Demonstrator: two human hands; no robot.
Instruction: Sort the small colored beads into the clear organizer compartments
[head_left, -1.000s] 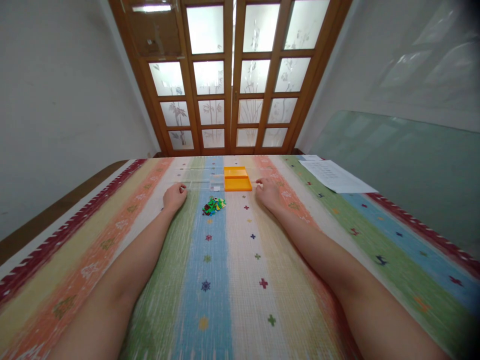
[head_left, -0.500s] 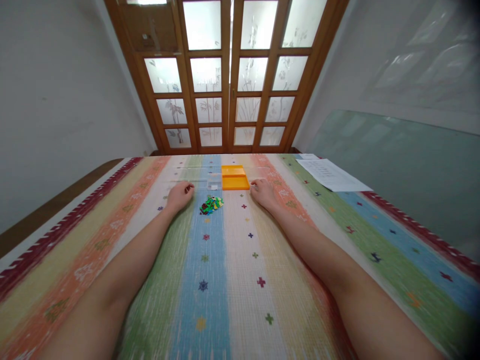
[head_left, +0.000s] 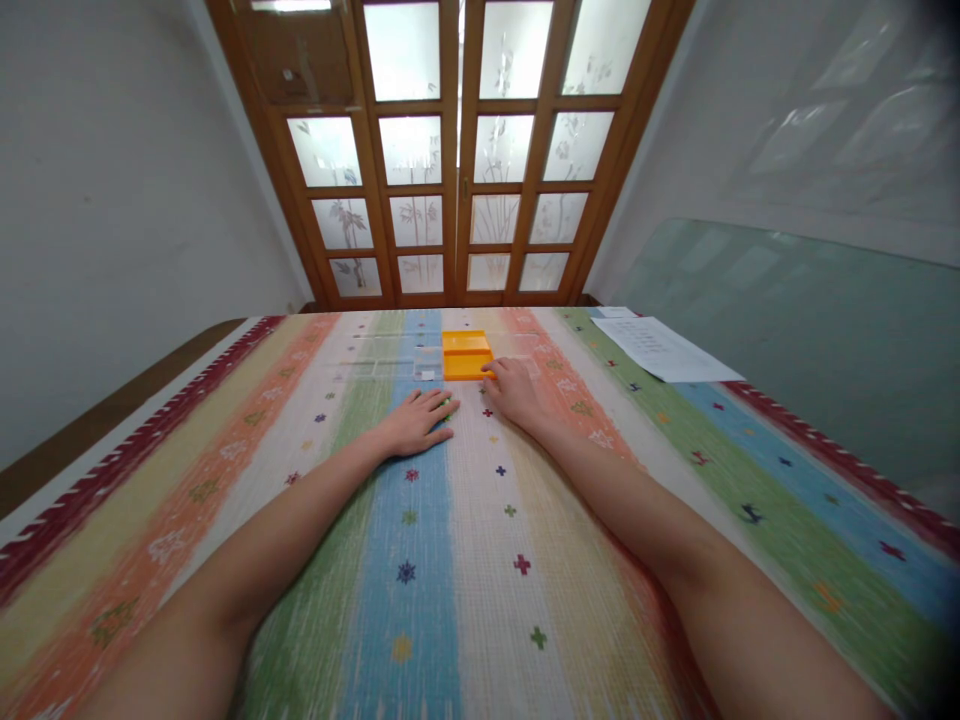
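My left hand (head_left: 420, 422) lies flat with its fingers spread over a pile of small, mostly green pieces. Only a bit of the green pieces (head_left: 448, 401) shows by the fingertips; the rest is hidden beneath the hand. At the front right corner of the orange tray (head_left: 466, 351), my right hand (head_left: 511, 388) has its fingers bent, thumb and forefinger closed at the tray's edge. The tray has two compartments, one behind the other. Just left of it is a clear plastic box (head_left: 427, 364) with something small and white at its front.
More clear plastic (head_left: 375, 358) stretches left across the striped tablecloth (head_left: 487, 600). Printed paper sheets (head_left: 664, 348) lie at the back right, by the table's edge. Wooden doors with glass panes (head_left: 457, 190) stand beyond the table.
My left hand has moved right and opened flat over the green pieces, which were in plain view before. My right hand has shifted slightly left onto the orange tray's corner.
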